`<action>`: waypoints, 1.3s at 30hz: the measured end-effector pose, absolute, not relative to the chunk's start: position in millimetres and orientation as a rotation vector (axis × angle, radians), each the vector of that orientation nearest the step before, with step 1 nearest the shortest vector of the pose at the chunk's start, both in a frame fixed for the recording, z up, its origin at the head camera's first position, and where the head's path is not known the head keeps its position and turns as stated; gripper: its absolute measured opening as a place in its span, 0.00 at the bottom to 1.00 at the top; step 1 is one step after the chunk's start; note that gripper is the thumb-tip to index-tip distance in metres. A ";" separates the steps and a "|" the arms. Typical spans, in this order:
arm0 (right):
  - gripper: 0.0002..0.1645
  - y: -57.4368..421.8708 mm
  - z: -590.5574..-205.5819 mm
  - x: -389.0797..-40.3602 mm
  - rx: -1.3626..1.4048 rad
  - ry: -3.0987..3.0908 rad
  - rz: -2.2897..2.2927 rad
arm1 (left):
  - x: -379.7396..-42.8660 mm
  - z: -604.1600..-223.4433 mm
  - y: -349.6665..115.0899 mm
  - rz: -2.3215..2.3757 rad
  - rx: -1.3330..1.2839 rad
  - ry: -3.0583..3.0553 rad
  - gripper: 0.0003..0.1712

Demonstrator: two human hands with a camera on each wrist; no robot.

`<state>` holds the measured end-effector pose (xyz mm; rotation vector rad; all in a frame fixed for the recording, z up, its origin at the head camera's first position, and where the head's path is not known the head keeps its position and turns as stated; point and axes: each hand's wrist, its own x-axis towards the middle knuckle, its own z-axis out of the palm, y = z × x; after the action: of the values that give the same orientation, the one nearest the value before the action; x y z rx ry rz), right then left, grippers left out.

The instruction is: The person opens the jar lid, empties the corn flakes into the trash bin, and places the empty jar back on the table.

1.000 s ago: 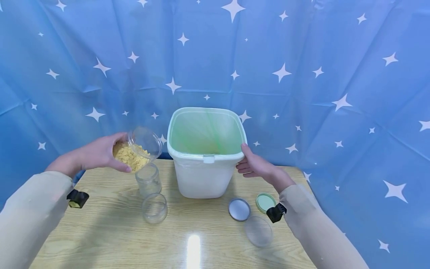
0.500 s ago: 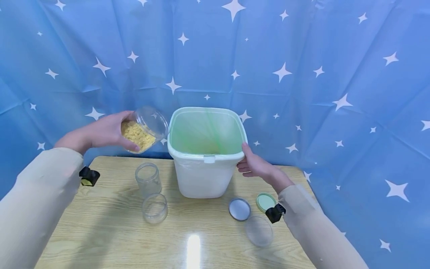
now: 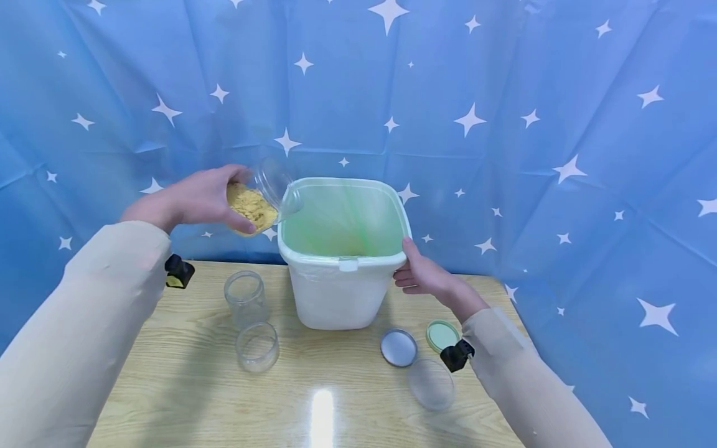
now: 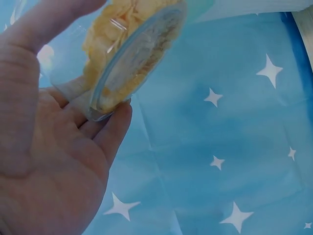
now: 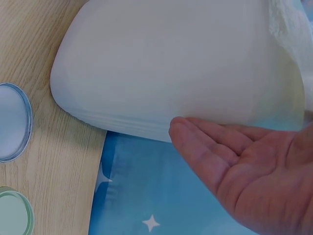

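Observation:
Tilted on its side, a clear jar [image 3: 272, 186] part-filled with yellow flakes [image 3: 251, 205] is gripped by my left hand [image 3: 204, 196] in the head view. Its mouth points right and overlaps the left rim of the white bin [image 3: 330, 292]. The left wrist view shows the flakes [image 4: 110, 41] through the jar's base end, fingers and thumb around the wall. At the bin's right front corner my right hand [image 3: 428, 277] holds on, thumb over the rim and fingers against the outer wall. Those fingers [image 5: 200, 152] lie along the bin's side in the right wrist view.
Two clear jars [image 3: 246, 302] stand on the wooden table [image 3: 313, 392], left of the bin. On the right lie a silvery lid [image 3: 399, 348], a green lid [image 3: 442, 336] and a clear lid [image 3: 431, 386]. A blue star-patterned curtain [image 3: 347, 93] hangs behind.
My left hand has carried the jar up and right to the bin's left rim, tilting it further. My right hand stays at the bin's corner.

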<state>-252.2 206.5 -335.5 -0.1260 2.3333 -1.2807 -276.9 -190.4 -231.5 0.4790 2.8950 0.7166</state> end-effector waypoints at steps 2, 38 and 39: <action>0.55 206.4 -335.8 -252.3 -0.123 2.330 -1.287 | -279.2 -228.8 -185.4 0.704 0.477 2.895 0.62; 0.55 206.2 -337.7 -251.7 -0.096 2.326 -1.315 | -286.7 -206.0 -137.8 0.347 0.581 3.024 0.70; 0.55 206.3 -338.0 -251.7 -0.098 2.327 -1.314 | -286.4 -206.0 -137.6 0.339 0.577 3.024 0.70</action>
<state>-251.7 206.3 -338.0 -0.0978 2.3270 -1.3141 -286.4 -137.6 -206.0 0.5767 3.0243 0.3389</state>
